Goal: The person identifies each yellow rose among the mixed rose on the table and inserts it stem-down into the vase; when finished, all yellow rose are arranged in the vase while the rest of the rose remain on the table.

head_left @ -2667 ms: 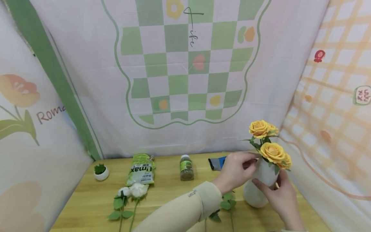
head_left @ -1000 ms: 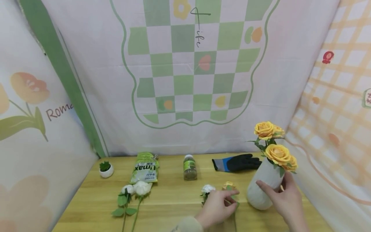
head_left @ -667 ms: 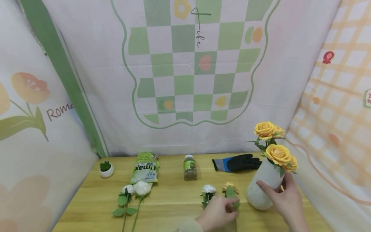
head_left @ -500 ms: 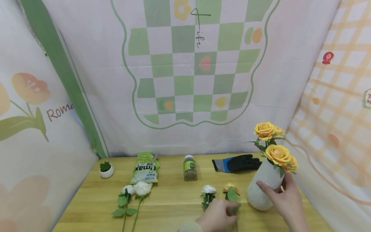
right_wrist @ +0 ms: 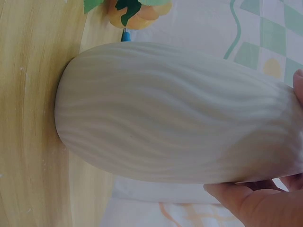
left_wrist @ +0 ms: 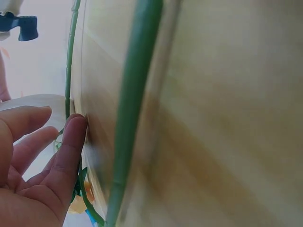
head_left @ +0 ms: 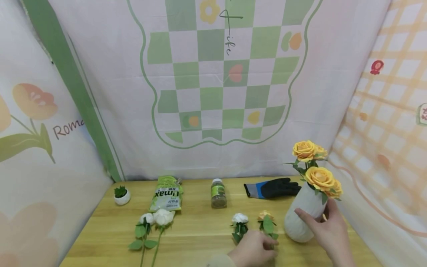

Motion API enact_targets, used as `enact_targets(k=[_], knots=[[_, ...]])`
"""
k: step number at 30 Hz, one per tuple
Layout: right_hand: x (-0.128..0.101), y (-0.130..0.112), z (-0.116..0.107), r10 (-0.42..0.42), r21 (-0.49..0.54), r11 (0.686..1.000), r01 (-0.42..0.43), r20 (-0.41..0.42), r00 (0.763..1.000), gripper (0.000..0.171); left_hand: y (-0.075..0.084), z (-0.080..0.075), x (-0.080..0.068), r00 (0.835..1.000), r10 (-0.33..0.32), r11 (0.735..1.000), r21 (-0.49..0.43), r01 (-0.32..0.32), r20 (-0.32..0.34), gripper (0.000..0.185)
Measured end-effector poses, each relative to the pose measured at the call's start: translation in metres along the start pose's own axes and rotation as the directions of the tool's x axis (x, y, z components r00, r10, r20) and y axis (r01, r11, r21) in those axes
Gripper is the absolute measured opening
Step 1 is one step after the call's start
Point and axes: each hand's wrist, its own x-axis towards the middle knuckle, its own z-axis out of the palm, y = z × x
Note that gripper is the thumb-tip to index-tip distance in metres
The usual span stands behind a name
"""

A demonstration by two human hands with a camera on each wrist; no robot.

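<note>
A white ribbed vase (head_left: 297,224) stands at the right of the wooden table (head_left: 197,237) with yellow roses (head_left: 319,177) in it. My right hand (head_left: 315,213) grips the vase's upper part, and the right wrist view shows its fingers (right_wrist: 246,198) round the vase (right_wrist: 180,127). A small orange flower (head_left: 265,216) and a small white flower (head_left: 239,218) lie left of the vase. My left hand (head_left: 267,244) rests over the orange flower's stem. In the left wrist view its fingers (left_wrist: 71,142) are straight, tips on the table by a thin stem (left_wrist: 70,61).
Along the back stand a black and blue glove (head_left: 271,188), a small bottle (head_left: 218,193), a green packet (head_left: 165,194) and a tiny potted plant (head_left: 121,194). Two white roses (head_left: 156,218) lie at the left front. Fabric backdrops close in three sides.
My left hand left the vase's mouth, came down to the orange flower on the table, then slid back along its stem. My right hand stayed on the vase.
</note>
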Motion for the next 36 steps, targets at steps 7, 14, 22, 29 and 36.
enact_targets(k=[7,14,22,29,36], knots=[[0.0,0.0,0.0,0.0,-0.002,1.0,0.0,0.005,1.0,0.111,-0.002,0.003,0.002,1.0,-0.006,1.0,-0.024,0.005,-0.02,0.025],[-0.001,-0.001,-0.001,0.001,0.009,1.0,-0.002,0.01,1.0,0.111,0.003,0.004,0.001,0.989,-0.048,0.998,-0.049,0.041,-0.142,0.015],[-0.001,-0.001,-0.001,-0.021,-0.009,1.0,0.021,0.001,1.0,0.11,0.004,0.004,0.002,0.979,-0.091,0.996,-0.041,0.085,-0.18,0.009],[-0.003,-0.001,-0.001,-0.021,-0.008,1.0,0.021,-0.005,1.0,0.109,0.006,0.005,-0.001,0.981,-0.193,0.977,-0.091,0.192,-0.001,0.012],[-0.003,-0.002,-0.001,-0.009,-0.003,1.0,0.009,-0.004,1.0,0.109,0.012,0.004,-0.001,0.972,-0.231,0.972,-0.043,0.233,0.037,0.008]])
